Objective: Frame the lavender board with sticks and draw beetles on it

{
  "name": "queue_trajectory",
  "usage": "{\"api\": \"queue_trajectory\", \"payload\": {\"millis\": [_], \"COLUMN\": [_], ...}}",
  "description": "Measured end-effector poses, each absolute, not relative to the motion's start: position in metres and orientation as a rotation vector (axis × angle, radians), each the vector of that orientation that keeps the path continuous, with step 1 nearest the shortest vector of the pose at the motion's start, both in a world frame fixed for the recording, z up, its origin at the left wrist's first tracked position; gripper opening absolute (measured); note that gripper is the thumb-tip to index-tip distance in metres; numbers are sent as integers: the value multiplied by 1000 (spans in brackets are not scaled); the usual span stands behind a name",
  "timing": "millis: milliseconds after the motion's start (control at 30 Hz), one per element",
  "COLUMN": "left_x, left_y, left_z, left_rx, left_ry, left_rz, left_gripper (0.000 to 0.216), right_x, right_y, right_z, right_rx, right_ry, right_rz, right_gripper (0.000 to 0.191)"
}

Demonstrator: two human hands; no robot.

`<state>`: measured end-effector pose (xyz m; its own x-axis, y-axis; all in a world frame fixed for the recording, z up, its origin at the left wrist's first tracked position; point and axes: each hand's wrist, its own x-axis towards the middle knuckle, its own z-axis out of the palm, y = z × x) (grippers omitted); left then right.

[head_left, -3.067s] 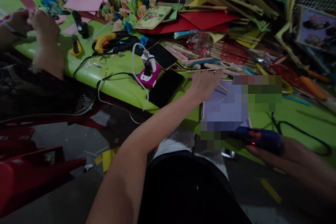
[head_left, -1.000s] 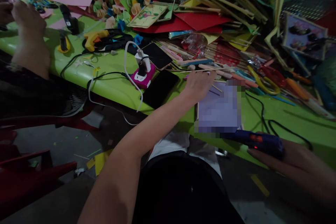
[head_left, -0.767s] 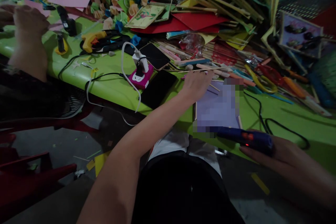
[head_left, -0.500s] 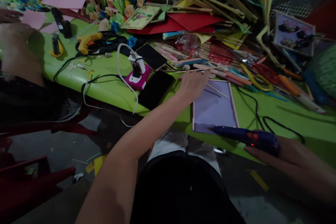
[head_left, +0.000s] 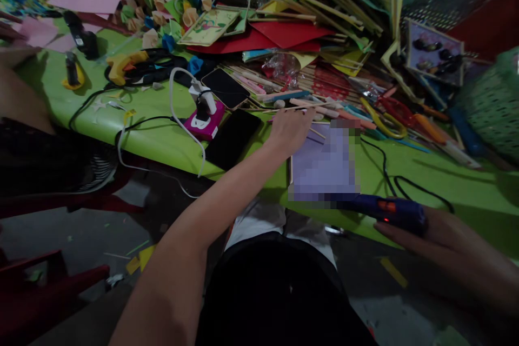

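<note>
My left hand [head_left: 290,130] lies flat with fingers stretched out on the top left corner of a purple card with a wooden stick frame [head_left: 322,165], which rests on the green table [head_left: 162,135]. Thin wooden sticks [head_left: 302,105] lie at its fingertips. My right hand [head_left: 438,232] grips a blue glue gun [head_left: 385,210] at the table's near edge. The gun's nozzle points left along the bottom edge of the card, and a small red light glows on its body. A black cord [head_left: 399,181] runs from the gun across the table.
Two dark phones [head_left: 233,138] and a pink power strip with a white charger [head_left: 203,116] lie left of my hand. A yellow glue gun [head_left: 124,62], paper flowers, red paper [head_left: 284,35] and scissors [head_left: 385,121] crowd the back. Another person's arm [head_left: 20,97] is at far left.
The view has drifted right, so everything sits further left in the picture. My right hand has brought the glue gun's nozzle leftward to the card's bottom edge. My left hand stays on the card.
</note>
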<state>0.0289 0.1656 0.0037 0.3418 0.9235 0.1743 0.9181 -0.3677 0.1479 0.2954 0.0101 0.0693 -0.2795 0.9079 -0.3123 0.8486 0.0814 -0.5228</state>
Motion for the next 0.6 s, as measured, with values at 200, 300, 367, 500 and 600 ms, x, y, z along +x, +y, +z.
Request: {"api": "queue_trajectory", "payload": {"millis": [200,300,367,500,600], "left_x": [28,28,28,28,29], "left_y": [166,165,164,165,166], "left_z": [4,5,5,4,4], "left_rx": [2558,2563,2561,2555,2549], "left_ry": [1734,1741,1746,1741,1729], "left_rz": [349,343,334,346,346], "left_gripper": [40,41,41,40,42], "right_x": [293,288,287,291,296], "right_y": [9,9,9,9,8], "right_z": [70,71,72,75,74], "right_rx": [-1829,-1867,-1887,-1892,-1880], "right_ry": [-2232,-2228,-2232,-2263,-2244], "right_rz": [963,982,979,913,868], "right_gripper": [46,47,48,49,50]}}
